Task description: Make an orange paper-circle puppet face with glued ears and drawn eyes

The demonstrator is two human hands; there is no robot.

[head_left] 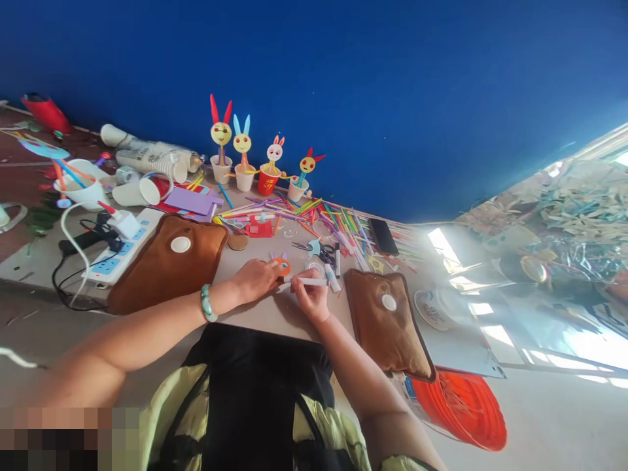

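My left hand point(256, 279) holds down a small orange disc point(282, 265) at the middle of the table, fingers closed at its edge. A dark round mark shows on the disc, and thin purple pieces stick up behind it. Close by on the right, my right hand point(312, 298) grips a white marker point(314, 282), its tip end pointing left towards the disc. Just beyond the right hand are a small clear round container point(314, 264), a white tube point(333, 279) and black-handled scissors point(328, 251).
Several rabbit-faced figures in cups point(269, 178) line the blue wall. Colourful sticks point(338, 222) and a phone point(384, 237) lie at the back. Brown hot-water bags point(169, 268) flank both arms. A power strip point(122, 252) sits left; a red bucket point(464, 409) stands below right.
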